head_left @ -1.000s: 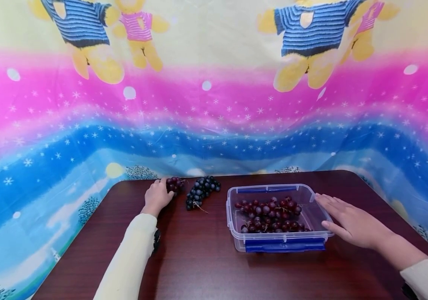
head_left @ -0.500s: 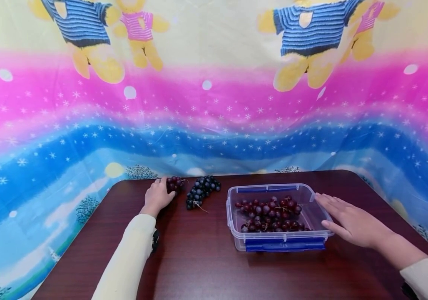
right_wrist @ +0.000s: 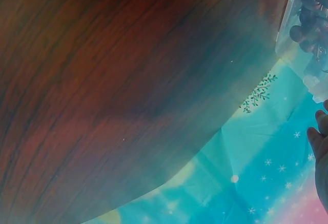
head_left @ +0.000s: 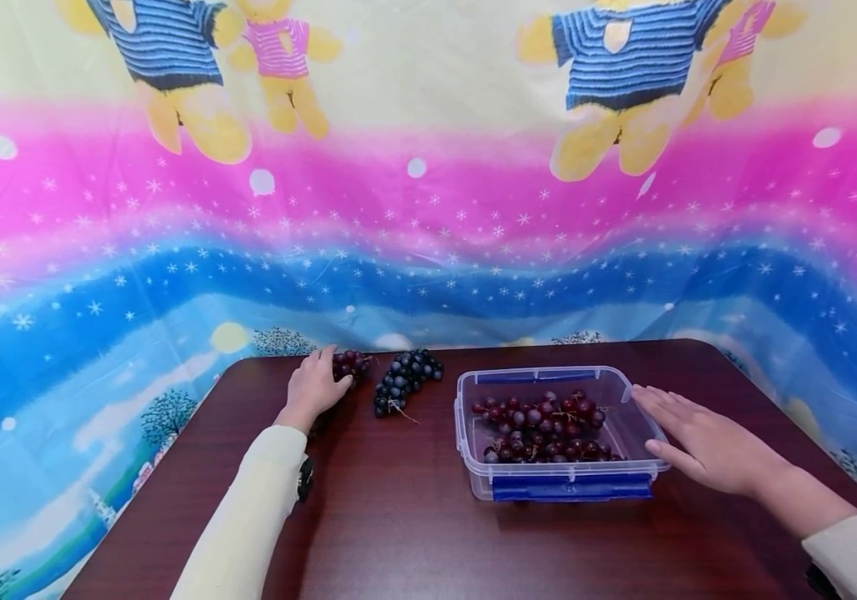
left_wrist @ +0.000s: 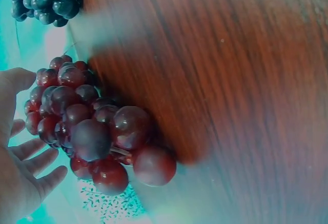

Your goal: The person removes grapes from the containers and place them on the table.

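Observation:
My left hand (head_left: 313,387) is at the far left of the table, beside a bunch of dark red grapes (head_left: 351,364). In the left wrist view its fingers and thumb spread loosely along one side of that bunch (left_wrist: 77,116), not curled round it. A bunch of black grapes (head_left: 404,379) lies just to the right. A clear plastic box (head_left: 571,472) with blue latches, lid off, contains red grapes (head_left: 541,421). My right hand (head_left: 714,454) has straight fingers at the box's right rim; only its fingertips show at the edge of the right wrist view.
The dark brown wooden table (head_left: 383,517) has rounded far corners. Behind it and along its sides hangs a patterned cloth (head_left: 413,217) with bears and snowflakes. The box stands right of the middle.
My left hand shifts slightly left and its fingers spread, lifting off the red grapes, which stay in place. The right hand stays at the box.

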`<action>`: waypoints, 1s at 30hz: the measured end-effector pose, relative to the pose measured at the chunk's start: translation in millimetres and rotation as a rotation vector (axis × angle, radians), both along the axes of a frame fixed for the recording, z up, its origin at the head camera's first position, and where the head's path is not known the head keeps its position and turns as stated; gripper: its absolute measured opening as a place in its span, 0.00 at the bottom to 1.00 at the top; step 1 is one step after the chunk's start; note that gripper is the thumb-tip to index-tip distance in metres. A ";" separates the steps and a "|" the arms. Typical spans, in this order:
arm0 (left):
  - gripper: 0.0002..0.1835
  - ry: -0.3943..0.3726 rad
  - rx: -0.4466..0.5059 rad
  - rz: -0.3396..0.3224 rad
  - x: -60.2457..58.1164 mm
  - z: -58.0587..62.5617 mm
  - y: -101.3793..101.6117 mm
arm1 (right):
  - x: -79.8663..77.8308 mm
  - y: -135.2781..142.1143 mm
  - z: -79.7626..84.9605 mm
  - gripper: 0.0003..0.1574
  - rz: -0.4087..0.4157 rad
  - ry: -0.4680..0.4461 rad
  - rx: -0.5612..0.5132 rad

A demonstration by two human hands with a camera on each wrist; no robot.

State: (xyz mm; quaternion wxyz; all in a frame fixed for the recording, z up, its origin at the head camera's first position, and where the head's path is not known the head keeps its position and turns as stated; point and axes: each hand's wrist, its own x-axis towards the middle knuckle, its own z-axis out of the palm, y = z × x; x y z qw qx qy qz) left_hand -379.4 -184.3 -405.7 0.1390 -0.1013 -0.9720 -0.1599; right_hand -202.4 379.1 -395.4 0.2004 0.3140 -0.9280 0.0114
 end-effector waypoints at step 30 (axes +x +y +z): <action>0.37 0.145 0.037 -0.111 24.6 37.7 24.8 | -2.9 1.5 -1.3 0.43 0.019 0.040 0.026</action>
